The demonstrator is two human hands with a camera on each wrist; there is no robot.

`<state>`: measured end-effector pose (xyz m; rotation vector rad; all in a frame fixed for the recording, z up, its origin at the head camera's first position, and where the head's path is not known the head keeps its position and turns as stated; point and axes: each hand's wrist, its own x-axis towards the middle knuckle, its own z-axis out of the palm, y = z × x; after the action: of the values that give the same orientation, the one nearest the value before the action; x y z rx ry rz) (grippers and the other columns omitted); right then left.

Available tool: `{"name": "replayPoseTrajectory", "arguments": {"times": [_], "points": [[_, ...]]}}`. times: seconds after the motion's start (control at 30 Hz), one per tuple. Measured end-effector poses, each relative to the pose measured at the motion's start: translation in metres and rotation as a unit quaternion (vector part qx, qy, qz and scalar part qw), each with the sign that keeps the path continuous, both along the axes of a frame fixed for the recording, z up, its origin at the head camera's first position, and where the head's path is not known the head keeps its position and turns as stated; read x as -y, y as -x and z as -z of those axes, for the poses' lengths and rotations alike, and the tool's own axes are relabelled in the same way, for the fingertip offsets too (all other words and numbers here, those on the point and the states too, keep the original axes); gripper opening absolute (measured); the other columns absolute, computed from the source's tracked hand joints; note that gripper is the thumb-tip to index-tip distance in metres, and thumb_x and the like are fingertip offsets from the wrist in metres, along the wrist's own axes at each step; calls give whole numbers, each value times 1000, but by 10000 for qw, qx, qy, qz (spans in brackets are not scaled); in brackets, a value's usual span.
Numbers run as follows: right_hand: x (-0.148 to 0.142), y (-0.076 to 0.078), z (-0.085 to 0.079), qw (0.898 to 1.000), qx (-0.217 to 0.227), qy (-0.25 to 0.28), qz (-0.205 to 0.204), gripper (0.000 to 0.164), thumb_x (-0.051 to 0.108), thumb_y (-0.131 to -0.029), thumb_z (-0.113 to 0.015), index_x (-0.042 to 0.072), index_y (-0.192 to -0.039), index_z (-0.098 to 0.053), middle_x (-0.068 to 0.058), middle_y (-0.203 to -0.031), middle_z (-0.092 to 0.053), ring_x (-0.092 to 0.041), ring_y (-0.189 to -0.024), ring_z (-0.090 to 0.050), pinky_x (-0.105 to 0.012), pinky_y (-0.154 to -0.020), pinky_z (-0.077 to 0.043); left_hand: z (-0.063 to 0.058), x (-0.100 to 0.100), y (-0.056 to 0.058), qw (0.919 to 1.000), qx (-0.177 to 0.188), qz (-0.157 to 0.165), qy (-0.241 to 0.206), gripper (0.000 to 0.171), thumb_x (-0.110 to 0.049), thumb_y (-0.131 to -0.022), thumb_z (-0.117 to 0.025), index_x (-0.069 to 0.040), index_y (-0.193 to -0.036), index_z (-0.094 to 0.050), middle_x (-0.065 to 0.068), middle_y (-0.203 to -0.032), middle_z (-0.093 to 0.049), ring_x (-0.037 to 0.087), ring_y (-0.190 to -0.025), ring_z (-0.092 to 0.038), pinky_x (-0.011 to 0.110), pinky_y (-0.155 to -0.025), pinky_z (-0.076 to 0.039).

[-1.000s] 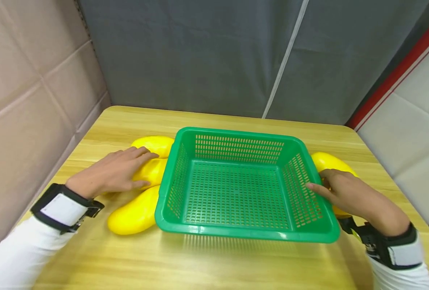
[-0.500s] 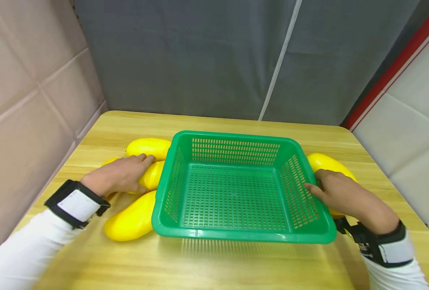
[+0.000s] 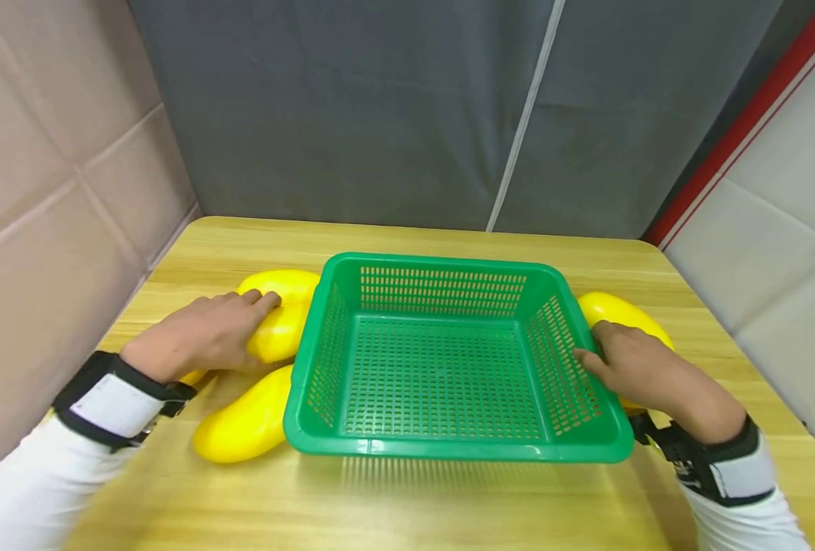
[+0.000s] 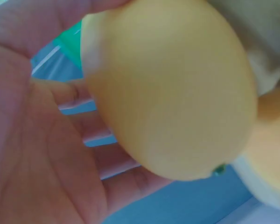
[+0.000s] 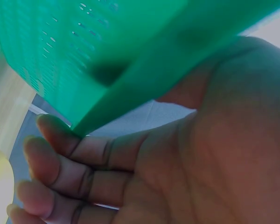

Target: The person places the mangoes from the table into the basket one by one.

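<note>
My left hand (image 3: 203, 333) grips a yellow mango (image 3: 281, 333) beside the basket's left wall. In the left wrist view its fingers curve behind the held mango (image 4: 172, 93), whose green stem end points down. One mango (image 3: 286, 283) lies just behind, another (image 3: 245, 421) in front. At the green plastic basket's (image 3: 448, 450) right side, my right hand (image 3: 644, 367) pinches the rim, thumb inside and fingers outside. The right wrist view shows the basket rim (image 5: 144, 79) between thumb and fingers. A mango (image 3: 624, 310) lies beyond that hand.
A yellow patch (image 3: 193, 376) shows under my left wrist, mostly hidden. More yellow (image 3: 630, 405) peeks out below my right hand. The wooden table (image 3: 407, 513) ends at a grey curtain (image 3: 352, 115), with a tiled wall (image 3: 35, 153) at left and a white one (image 3: 793, 229) at right.
My left hand moved slightly right over the middle mango, then back left with its fingers around it. The right hand keeps its grip on the rim. The head view has shifted a little.
</note>
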<state>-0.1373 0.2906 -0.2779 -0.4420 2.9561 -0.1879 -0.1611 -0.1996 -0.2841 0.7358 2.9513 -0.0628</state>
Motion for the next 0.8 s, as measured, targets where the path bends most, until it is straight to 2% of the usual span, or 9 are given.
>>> {"name": "replayPoseTrajectory", "arguments": {"times": [0.2, 0.43, 0.6, 0.8], "points": [[2, -1, -2, 10000, 50, -8, 54, 26, 26, -91, -52, 1, -86, -48, -3, -66, -44, -17, -61, -44, -34, -59, -37, -35, 10, -5, 9998, 12, -180, 13, 80, -40, -65, -78, -4, -127, -43, 19, -112, -56, 33, -90, -55, 55, -72, -46], [2, -1, -2, 10000, 51, -29, 75, 26, 26, -91, -52, 1, -86, -48, -3, -66, -43, -17, -60, -44, -33, -58, -37, -74, 25, -1, 9979, -410, -315, -393, 81, -28, -60, -82, -2, -125, -41, 23, -108, -55, 32, -81, -55, 52, -69, -46], [2, -1, -2, 9999, 137, 47, 87, 26, 27, -92, -51, 1, -87, -48, -3, -65, -44, -16, -60, -44, -33, -58, -37, -91, 17, 0, 9970, -548, -321, -434, 80, -32, -64, -80, -4, -127, -40, 20, -111, -54, 29, -82, -54, 49, -70, -46], [2, -1, -2, 9999, 82, 71, 44, 25, 26, -91, -52, 1, -86, -48, -2, -65, -44, -16, -59, -44, -33, -58, -37, -99, -11, 2, 9968, -547, 78, -576, 75, -33, -68, -77, -8, -128, -40, 13, -112, -55, 26, -83, -53, 47, -70, -46]]}}
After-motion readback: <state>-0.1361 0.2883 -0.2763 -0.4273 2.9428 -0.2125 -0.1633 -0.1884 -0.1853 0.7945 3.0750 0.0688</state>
